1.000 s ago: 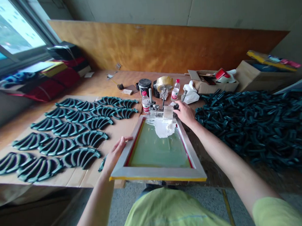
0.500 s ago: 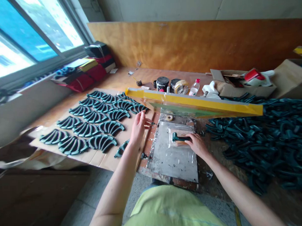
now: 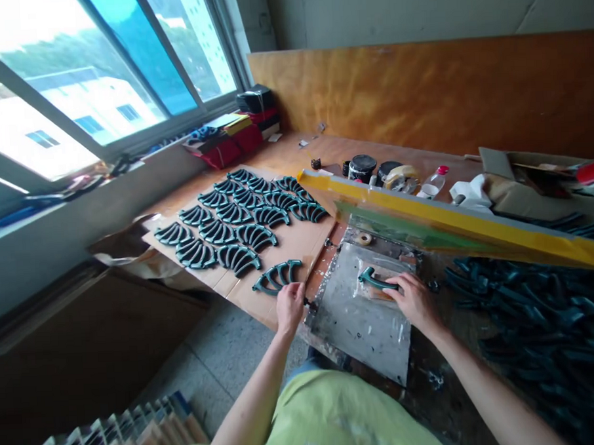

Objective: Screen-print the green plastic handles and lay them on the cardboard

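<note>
My right hand rests on a dark teal curved plastic part lying on the grey printing plate, fingers curled on its right end. My left hand hovers at the plate's left edge, fingers bent, just below a fan-shaped teal part on the cardboard sheet. The printing screen frame with its yellow edge is swung up above the plate.
Rows of fan-shaped teal parts cover the cardboard. A heap of teal parts lies to the right. Ink cans, tape roll, a bottle and cardboard boxes stand behind. Windows are on the left.
The screen frame went from flat to raised. My right hand moved from the frame's far end down onto the teal part on the plate. My left hand dropped toward the near fan-shaped part.
</note>
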A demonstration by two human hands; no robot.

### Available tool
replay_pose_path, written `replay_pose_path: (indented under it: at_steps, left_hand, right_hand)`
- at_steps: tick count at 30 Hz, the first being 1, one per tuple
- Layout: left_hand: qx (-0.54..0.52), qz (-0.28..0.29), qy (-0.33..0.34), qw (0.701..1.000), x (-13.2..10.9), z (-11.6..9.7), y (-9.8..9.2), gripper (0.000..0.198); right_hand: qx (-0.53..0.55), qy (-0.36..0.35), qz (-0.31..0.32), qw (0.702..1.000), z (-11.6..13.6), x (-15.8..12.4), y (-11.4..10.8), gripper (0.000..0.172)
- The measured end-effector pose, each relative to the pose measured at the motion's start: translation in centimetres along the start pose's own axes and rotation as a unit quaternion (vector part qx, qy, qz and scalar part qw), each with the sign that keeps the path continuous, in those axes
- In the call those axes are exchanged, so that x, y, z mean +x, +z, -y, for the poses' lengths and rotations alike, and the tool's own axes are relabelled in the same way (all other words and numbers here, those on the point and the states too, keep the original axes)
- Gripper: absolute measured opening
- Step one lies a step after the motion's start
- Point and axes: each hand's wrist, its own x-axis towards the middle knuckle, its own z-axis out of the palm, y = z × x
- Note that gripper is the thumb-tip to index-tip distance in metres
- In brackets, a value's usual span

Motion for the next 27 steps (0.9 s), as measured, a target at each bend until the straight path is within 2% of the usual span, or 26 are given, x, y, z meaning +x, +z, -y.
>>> replay_pose_path:
  at_steps: [3, 5, 7, 10, 12, 15, 18, 20, 23, 27]
  left_hand:
    - [-0.109, 0.124, 0.019, 0.986, -3.1, -2.3, 1.3, 0.055]
    - [-0.230, 0.164, -0.005, 0.959, -4.8, -3.3, 2.0, 0.060]
    - [-0.314, 0.137, -0.054, 0.938, -5.3, -3.1, 2.1, 0.059]
    - [-0.292, 0.045, -0.132, 0.946, -3.9, -0.3, 0.7, 0.056]
    - [-0.255, 0.001, -0.175, 0.951, -2.2, 2.8, -1.0, 0.056]
    - [-0.210, -0.047, -0.228, 0.950, 0.2, 7.3, -3.6, 0.056]
    - [-0.159, -0.059, -0.265, 0.949, 2.0, 9.8, -4.8, 0.055]
    - [-0.122, -0.042, -0.274, 0.953, 3.0, 10.4, -4.9, 0.056]
    - [-0.053, -0.020, -0.270, 0.961, 3.9, 10.0, -5.0, 0.056]
    - [0.047, -0.045, -0.263, 0.963, 4.0, 8.8, -5.5, 0.054]
  right_hand:
    - [0.022, -0.068, -0.007, 0.997, 5.3, 0.8, 0.8, 0.009]
    - [0.020, -0.124, -0.011, 0.992, 8.9, 0.8, 2.2, 0.009]
    - [0.019, -0.180, -0.007, 0.983, 11.8, 0.7, 3.7, 0.016]
    - [0.033, -0.219, 0.024, 0.975, 13.6, 0.5, 5.0, 0.025]
    - [0.038, -0.197, 0.046, 0.979, 12.9, 0.5, 5.0, 0.028]
    - [0.032, -0.142, 0.048, 0.988, 10.0, 0.1, 4.1, 0.025]
    - [0.028, -0.095, 0.037, 0.994, 6.1, -1.0, 2.7, 0.025]
    - [0.023, -0.060, 0.025, 0.998, 3.6, -2.0, 1.9, 0.025]
    - [0.009, -0.011, -0.004, 1.000, 0.8, -3.8, 0.9, 0.028]
    - [0.002, 0.031, -0.021, 0.999, -1.4, -6.3, -0.4, 0.031]
